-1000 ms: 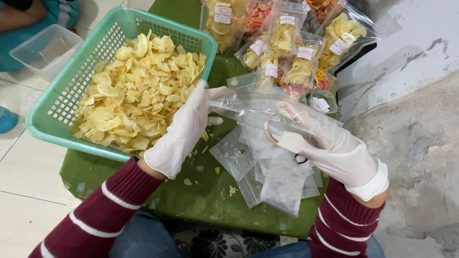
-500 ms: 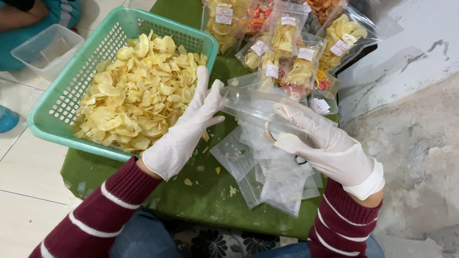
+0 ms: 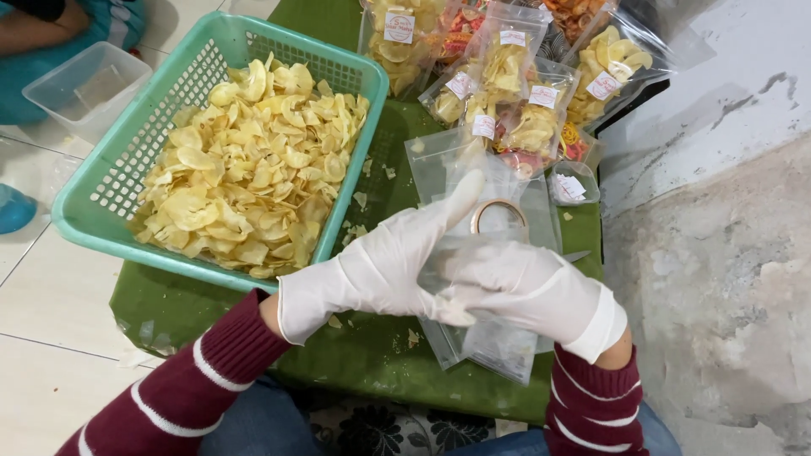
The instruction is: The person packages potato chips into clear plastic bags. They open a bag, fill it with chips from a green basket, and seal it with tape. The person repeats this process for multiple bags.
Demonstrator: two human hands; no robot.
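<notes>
Since before, your gloved left hand [image 3: 384,266] has left the chips, joining your right hand [image 3: 519,287]; both grasp a clear plastic pouch [image 3: 473,257] at 3 o'clock of the green plastic basket [image 3: 127,160].

left hand [image 3: 384,270] off basket [image 3: 93,215], hands together on clear bag [image 3: 473,262]

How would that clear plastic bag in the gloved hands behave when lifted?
The clear bag looks thin and crumpled between the left hand and right hand, so probably floppy and very light. Its glossy film may slip against gloves.
</notes>
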